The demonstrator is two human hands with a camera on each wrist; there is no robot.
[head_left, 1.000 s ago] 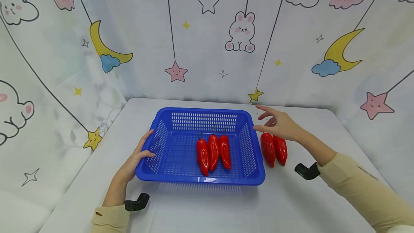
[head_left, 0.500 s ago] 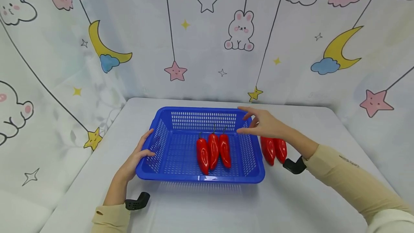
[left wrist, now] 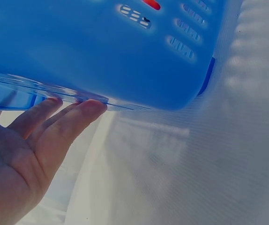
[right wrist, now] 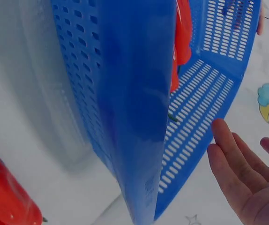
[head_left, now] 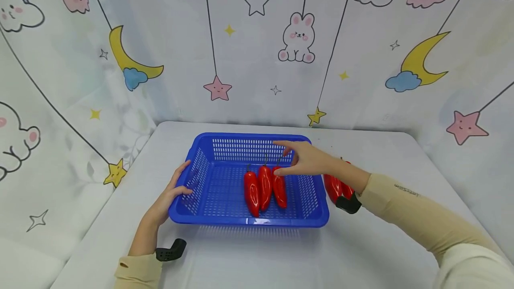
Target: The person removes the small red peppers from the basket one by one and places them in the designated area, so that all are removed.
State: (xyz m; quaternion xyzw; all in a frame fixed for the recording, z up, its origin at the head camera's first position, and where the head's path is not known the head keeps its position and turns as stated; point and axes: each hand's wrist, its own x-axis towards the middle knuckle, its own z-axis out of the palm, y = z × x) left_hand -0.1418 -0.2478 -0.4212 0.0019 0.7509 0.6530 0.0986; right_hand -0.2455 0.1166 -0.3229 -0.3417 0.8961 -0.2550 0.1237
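My left hand (head_left: 168,195) holds the left rim of a blue plastic basket (head_left: 281,223), its thumb over the rim. In the left wrist view the thumb and fingertips meet the blue edge. Three glossy red chili peppers lie side by side in the basket: a left pepper (head_left: 251,193), a middle pepper (head_left: 265,188) and a right pepper (head_left: 279,193). Above the right pepper my right hand (head_left: 307,158) hovers, thumb and fingers spread with nothing between them. Its thumb tip overlaps that pepper's upper part in the head view. The right wrist view shows the hand (right wrist: 247,176) with fingers apart.
More red chili peppers (head_left: 331,186) lie on the white table (head_left: 241,262) just right of the basket, partly hidden by my right forearm and wrist camera (head_left: 348,203). A cartoon-printed curtain (head_left: 257,57) stands behind and beside the table.
My right hand has moved left, from beside the basket's right rim to over the peppers inside, and slightly lower in the view. The left hand and basket have stayed put.
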